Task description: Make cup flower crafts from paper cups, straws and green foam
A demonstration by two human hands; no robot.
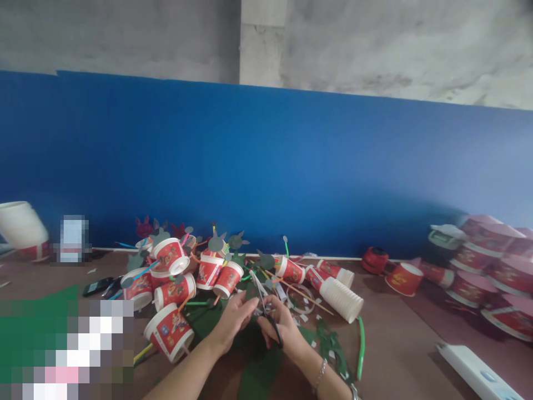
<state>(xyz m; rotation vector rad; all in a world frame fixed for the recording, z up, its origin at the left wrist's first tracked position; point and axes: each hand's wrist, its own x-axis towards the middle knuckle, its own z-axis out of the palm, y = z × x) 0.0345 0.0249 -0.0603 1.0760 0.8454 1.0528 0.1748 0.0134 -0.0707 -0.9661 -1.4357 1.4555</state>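
My right hand (280, 329) grips black-handled scissors (266, 311), blades pointing up and left. My left hand (235, 319) pinches a small dark green paper piece (251, 291) at the blade tips. Both hands hover over a dark green sheet (258, 372) on the brown table (395, 344). Just beyond them lies a heap of red paper cups (208, 270) with coloured straws and green paper cut-outs stuck in them.
A stack of white cups (342, 299) lies on its side to the right, with a green straw (361, 347) near it. Red bowls (495, 266) are piled at far right. A phone (96, 286) lies left, a white container (23, 228) far left, a blue wall behind.
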